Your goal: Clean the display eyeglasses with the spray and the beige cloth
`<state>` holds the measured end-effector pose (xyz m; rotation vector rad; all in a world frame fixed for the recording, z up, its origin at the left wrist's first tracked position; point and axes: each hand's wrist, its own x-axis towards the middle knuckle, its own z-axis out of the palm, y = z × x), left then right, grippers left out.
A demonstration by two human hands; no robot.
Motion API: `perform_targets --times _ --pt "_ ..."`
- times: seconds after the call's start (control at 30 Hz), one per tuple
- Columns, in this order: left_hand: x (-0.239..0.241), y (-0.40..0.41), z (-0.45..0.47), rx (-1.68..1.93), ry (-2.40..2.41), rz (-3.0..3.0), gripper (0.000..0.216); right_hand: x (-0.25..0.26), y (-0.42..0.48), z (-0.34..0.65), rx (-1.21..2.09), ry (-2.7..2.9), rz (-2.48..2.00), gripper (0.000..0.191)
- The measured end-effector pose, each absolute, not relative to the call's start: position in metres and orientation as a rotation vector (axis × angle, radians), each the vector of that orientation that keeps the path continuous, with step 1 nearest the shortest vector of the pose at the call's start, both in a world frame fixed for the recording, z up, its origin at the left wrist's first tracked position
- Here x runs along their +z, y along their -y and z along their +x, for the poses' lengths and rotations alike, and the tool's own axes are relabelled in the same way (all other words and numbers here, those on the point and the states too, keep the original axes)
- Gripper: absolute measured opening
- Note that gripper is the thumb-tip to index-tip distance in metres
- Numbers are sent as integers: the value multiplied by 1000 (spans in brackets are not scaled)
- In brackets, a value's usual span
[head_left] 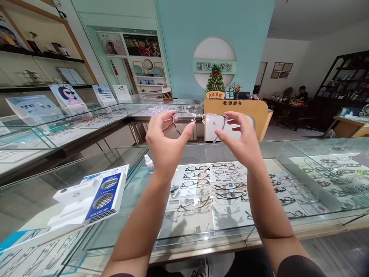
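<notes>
Left hand [165, 144] and right hand [242, 144] pinch thin glasses [199, 116] (clear lenses).

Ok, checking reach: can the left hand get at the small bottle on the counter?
Probably, once freed: the bottle stands uncovered beside that wrist, but the left hand grips the glasses.

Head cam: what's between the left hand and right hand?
The thin metal-framed clear eyeglasses span the gap; left hand pinches one lens, right hand the other, above the glass display counter. Head view.
</notes>
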<state>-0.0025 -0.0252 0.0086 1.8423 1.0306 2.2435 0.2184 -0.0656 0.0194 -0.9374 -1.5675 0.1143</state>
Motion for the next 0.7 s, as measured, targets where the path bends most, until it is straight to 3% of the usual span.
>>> perform_targets --times 0.3,0.5,0.7 --pt "2 28 -6 2162 -1074 1894 47 15 64 212 0 1636 -958 38" --pt "-2 23 -7 2223 -1140 1944 49 8 53 206 114 1509 -1010 55" --pt "-3 23 -7 2304 -1158 2016 52 3 47 201 182 1499 -986 47"
